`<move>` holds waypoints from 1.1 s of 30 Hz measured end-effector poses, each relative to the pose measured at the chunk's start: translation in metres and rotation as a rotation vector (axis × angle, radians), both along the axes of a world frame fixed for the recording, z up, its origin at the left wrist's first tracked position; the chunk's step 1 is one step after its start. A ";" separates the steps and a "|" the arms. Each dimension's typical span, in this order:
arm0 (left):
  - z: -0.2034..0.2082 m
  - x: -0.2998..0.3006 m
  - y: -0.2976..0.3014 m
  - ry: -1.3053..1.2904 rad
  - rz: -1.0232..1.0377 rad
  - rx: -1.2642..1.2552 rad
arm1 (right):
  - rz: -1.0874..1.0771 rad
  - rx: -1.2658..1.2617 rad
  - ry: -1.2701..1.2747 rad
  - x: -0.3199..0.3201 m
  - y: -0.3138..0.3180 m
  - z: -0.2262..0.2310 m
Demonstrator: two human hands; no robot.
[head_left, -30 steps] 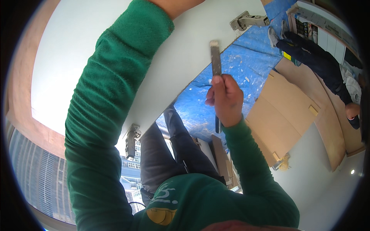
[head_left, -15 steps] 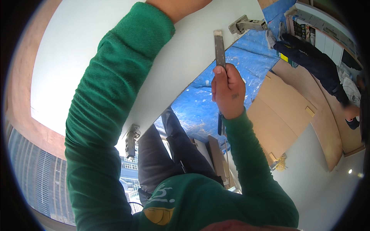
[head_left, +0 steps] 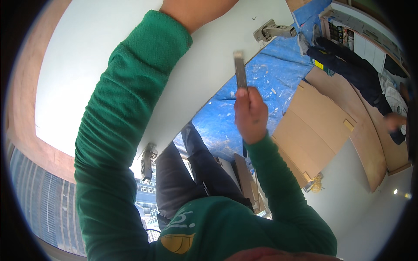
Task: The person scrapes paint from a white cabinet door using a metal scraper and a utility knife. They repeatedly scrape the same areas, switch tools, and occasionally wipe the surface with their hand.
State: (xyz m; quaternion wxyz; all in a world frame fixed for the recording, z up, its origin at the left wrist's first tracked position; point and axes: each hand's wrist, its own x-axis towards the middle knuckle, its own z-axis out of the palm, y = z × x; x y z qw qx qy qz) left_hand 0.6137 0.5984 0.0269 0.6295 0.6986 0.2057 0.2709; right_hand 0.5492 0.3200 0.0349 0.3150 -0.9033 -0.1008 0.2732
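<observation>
My right hand (head_left: 251, 115) is closed around a flat, worn grey metal bar tool (head_left: 240, 71) with a pale tip. The tool points up, its tip over the edge of a white door panel (head_left: 204, 65). Whether tip and panel touch, I cannot tell. Of my left hand (head_left: 196, 13), only the wrist end shows at the top edge, above the panel; its fingers are out of the picture. Two metal cabinet hinges sit along the panel's edge: one hinge (head_left: 273, 31) at the upper right, another hinge (head_left: 149, 162) at the lower left.
A paint-spotted blue sheet (head_left: 278, 65) covers the floor beyond the panel. Flattened cardboard (head_left: 313, 126) and a curved wooden board (head_left: 370, 152) are on the right. Another person (head_left: 355, 65) is at the far right, near a shelf unit (head_left: 365, 35). A window (head_left: 43, 191) lies at left.
My right hand has come down slightly and to the left, with the tool's tip lowered. The dark lower end of the tool is now mostly hidden. My left arm has barely shifted.
</observation>
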 end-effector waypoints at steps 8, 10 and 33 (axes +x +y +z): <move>-0.005 -0.002 0.003 -0.042 0.008 0.001 | -0.063 0.129 0.069 0.023 0.029 -0.001; 0.004 -0.006 0.004 0.026 0.004 0.008 | -0.018 0.049 -0.002 0.003 0.017 0.005; -0.005 -0.004 0.000 -0.014 -0.007 0.105 | -0.013 0.060 -0.061 -0.005 0.000 0.006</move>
